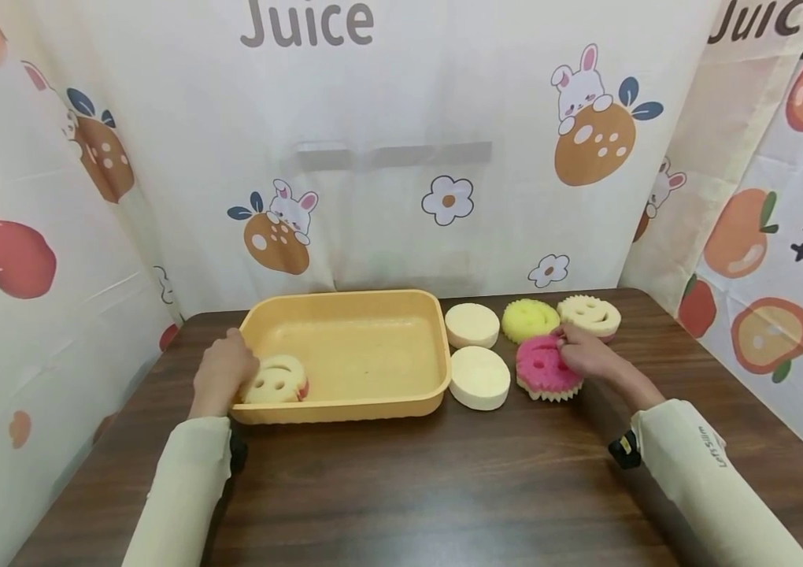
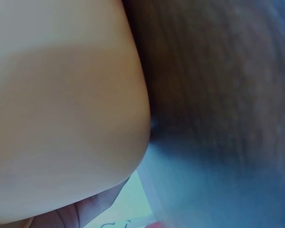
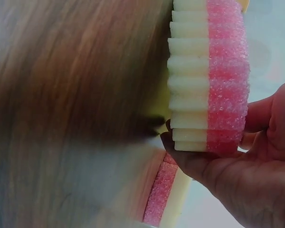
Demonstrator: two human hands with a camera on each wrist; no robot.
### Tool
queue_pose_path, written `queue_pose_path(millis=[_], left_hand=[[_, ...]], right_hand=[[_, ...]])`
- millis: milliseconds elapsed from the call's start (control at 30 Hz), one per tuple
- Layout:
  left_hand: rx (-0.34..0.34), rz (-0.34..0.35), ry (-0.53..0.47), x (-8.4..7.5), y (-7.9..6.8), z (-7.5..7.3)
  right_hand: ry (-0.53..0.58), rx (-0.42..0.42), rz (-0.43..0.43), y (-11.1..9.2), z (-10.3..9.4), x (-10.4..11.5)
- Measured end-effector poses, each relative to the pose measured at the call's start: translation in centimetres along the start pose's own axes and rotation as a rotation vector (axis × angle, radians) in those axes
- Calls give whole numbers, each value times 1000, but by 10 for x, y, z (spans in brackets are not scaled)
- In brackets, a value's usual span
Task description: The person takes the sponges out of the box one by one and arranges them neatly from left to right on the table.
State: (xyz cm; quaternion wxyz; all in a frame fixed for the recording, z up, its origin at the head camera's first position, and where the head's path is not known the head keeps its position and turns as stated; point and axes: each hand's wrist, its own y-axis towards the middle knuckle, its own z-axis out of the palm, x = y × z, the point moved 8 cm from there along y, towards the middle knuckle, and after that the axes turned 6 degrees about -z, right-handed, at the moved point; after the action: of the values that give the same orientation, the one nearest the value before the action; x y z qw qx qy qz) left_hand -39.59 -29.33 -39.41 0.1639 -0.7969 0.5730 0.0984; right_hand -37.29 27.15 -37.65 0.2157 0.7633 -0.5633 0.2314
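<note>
A pink-and-cream smiley sponge (image 1: 548,366) with a scalloped edge is in my right hand (image 1: 589,354), pink face up. In the right wrist view the thumb lies on the pink face of the sponge (image 3: 209,76) and the fingers (image 3: 192,161) reach its cream underside. At the left end of the yellow tray (image 1: 345,411), my left hand (image 1: 223,370) grips the rim. A cream smiley sponge (image 1: 275,379) leans inside the tray near that hand. Skin and dark table fill most of the left wrist view, so those fingertips are hidden.
Two plain round cream sponges (image 1: 479,378) sit right of the tray. Behind the held sponge are a yellow smiley sponge (image 1: 529,319) and a cream smiley sponge (image 1: 591,313). Printed cloth walls (image 1: 387,236) border the wooden table (image 1: 401,488) at the back and sides.
</note>
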Motion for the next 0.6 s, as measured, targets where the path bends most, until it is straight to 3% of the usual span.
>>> queue_pose_path(millis=[600], left_hand=[[15,-10,0,0,1,0]], right_hand=[[-38,14,-6,0,5,1]])
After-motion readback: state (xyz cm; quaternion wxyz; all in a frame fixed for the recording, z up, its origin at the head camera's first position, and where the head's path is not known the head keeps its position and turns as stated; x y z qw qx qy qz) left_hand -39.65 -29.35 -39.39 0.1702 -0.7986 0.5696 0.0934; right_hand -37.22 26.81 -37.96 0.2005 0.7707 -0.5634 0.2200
